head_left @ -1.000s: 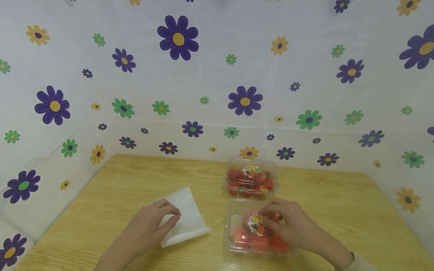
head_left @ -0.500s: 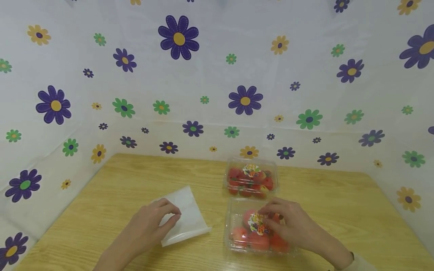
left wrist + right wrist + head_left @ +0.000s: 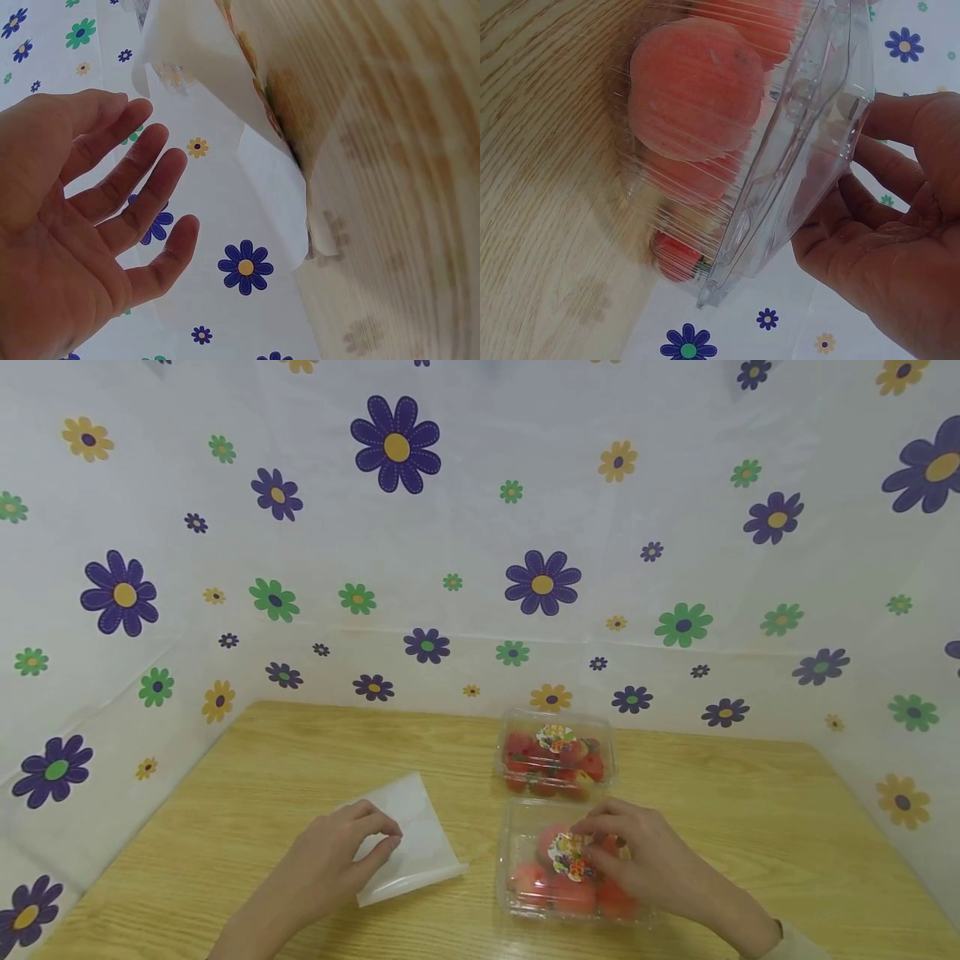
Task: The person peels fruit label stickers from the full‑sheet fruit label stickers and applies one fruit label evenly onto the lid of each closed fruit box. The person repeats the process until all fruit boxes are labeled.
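A clear plastic box (image 3: pixel 519 831) of peaches sits at the front, right of centre. On its lid is a bright fruit-print sticker (image 3: pixel 564 857). My right hand (image 3: pixel 651 864) rests its fingertips on the lid beside the sticker, fingers loosely bent. The right wrist view shows those fingers against the lid, with a peach (image 3: pixel 694 90) behind the ribbed wall. My left hand (image 3: pixel 337 856) hovers over a white sheet (image 3: pixel 423 839) with a curled edge. Seen from the left wrist, its fingers are spread and hold nothing; coloured print shows along the sheet's edge (image 3: pixel 262 94).
Behind the peaches stands a second clear box (image 3: pixel 521 720) of strawberries, with a similar sticker (image 3: pixel 557 738) on its lid. Everything lies on a wood-grain table (image 3: pixel 720 793). A white cloth (image 3: pixel 465 535) with flower prints encloses the back and sides.
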The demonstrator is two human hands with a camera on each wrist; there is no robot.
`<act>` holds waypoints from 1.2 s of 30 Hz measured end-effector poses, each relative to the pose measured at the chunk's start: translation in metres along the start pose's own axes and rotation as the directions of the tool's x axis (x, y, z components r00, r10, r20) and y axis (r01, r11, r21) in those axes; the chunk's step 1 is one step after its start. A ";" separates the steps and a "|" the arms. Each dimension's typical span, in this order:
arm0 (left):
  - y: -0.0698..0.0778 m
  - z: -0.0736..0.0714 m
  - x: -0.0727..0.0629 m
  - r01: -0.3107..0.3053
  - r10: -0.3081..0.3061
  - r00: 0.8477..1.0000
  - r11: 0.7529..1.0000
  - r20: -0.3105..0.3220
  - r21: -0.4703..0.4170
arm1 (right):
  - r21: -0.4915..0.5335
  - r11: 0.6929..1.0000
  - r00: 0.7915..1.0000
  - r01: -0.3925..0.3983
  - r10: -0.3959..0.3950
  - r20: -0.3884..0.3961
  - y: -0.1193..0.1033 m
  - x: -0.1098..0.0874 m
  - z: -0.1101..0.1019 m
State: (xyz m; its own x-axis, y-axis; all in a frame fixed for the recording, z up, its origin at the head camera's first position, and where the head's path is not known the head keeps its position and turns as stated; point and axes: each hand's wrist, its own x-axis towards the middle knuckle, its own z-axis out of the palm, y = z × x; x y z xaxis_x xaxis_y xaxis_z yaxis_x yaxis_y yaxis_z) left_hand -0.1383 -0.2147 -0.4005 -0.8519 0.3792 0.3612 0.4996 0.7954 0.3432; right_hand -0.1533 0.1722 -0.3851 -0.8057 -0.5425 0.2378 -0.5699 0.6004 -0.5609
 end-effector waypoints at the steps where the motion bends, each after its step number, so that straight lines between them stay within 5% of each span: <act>1: 0.000 0.000 0.000 0.000 0.000 1.000 1.000 0.002 -0.001 | 0.000 1.000 1.000 -0.003 0.003 0.006 0.000 0.000 0.000; 36: -0.004 0.001 0.000 -0.009 0.008 1.000 1.000 0.028 0.006 | -0.071 0.997 0.998 -0.021 0.025 0.053 0.001 -0.002 0.003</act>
State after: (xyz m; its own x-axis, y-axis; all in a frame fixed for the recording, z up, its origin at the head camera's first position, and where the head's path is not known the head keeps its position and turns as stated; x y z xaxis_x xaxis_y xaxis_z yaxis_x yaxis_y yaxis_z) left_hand -0.1404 -0.2170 -0.4028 -0.8517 0.3989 0.3397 0.5059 0.7949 0.3350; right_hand -0.1517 0.1723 -0.3884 -0.8100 -0.5576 0.1816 -0.5627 0.6518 -0.5085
